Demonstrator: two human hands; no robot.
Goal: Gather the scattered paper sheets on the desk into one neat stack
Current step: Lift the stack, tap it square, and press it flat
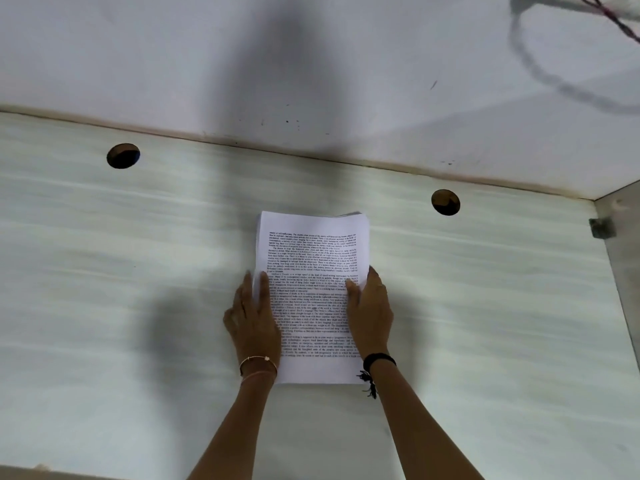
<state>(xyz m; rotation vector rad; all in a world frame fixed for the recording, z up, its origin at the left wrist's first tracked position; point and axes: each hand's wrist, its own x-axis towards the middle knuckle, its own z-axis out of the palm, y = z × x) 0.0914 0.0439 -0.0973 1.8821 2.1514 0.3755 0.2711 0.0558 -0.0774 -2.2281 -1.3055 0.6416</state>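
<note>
A stack of white paper sheets (313, 251) with printed black text lies in the middle of the pale desk (138, 289), long side pointing away from me. My left hand (254, 320) holds the stack's left edge, thumb on top of the top sheet and fingers along the side. My right hand (369, 313) holds the right edge the same way, thumb lying on the page. The sheets' edges look nearly flush, with a slight offset showing at the far right corner. No loose sheets are seen elsewhere.
Two round cable holes (123, 155) (445, 202) are cut in the desk near the white back wall (311, 64). A glass side panel (620, 258) with a metal clip closes the right end. A dark cable (602, 8) hangs at the top right.
</note>
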